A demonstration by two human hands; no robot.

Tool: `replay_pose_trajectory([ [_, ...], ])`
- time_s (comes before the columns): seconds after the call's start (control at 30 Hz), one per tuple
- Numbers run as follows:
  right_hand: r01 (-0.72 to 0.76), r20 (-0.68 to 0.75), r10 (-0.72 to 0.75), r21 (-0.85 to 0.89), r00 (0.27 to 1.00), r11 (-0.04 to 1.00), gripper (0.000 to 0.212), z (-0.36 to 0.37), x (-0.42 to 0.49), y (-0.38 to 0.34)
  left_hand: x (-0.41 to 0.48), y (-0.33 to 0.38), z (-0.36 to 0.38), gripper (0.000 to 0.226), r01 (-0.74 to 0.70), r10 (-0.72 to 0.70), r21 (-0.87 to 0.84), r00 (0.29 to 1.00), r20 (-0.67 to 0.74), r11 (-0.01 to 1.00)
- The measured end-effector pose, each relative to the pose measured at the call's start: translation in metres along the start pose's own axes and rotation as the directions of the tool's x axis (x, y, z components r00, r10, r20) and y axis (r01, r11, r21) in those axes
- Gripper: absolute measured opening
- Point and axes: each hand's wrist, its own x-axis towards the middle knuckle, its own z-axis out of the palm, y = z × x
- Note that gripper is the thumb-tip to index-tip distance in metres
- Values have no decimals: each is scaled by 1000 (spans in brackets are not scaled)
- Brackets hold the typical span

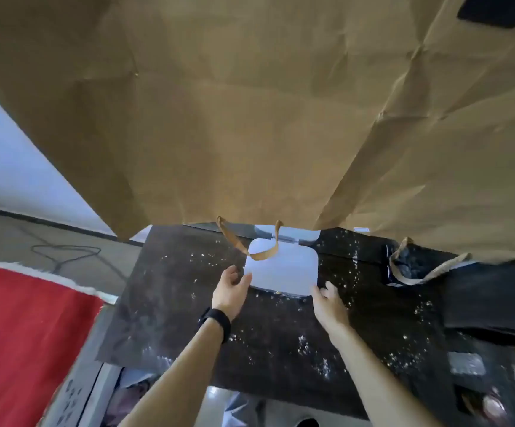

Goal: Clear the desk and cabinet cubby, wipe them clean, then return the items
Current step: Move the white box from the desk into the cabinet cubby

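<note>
Head view: hands flank the white slab

Left hand [231, 291] and right hand [330, 305] touch opposite sides of the white rounded-square flat slab [284, 268] at the dark desk's [182, 303] far edge, probably to clear it for wiping. Whether they clasp it cannot be told. A crumpled brown paper bag [250, 118] hangs above, its contents hidden.

The brown paper bag [250, 118] hides everything beyond my surface [173, 288], and its handle [262, 255] covers part of the white square thing [284, 272]. A dark item [496, 9] top right is cut off; the lower-right bits [493, 405] are too blurred to name.
</note>
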Motion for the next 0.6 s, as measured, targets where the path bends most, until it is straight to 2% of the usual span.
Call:
replay_pose_trajectory([
  [0.1,-56,-35,60,103,998,993,54,14,13,-8,19,0,6,63,11,-10,-23,999,44,1000],
  [0.2,-49,-76,59,135,995,990,45,25,13,-10,23,-1,13,47,-45,40,42,993,115,998],
  [0.3,-50,-76,64,175,995,983,45,25,12,-9,20,-2,16,44,-54,56,-24,995,86,998],
  [0.4,-46,-23,53,246,998,968,44,18,9,0,9,-8,18,51,-31,38,-88,995,90,996],
  [0.5,-71,-2,75,305,997,950,44,8,6,16,-7,-13,25,36,11,8,-165,994,113,986],
  [0.6,-83,3,90,407,996,910,39,-1,0,29,-17,-14,34,28,-19,29,-202,998,47,979],
])
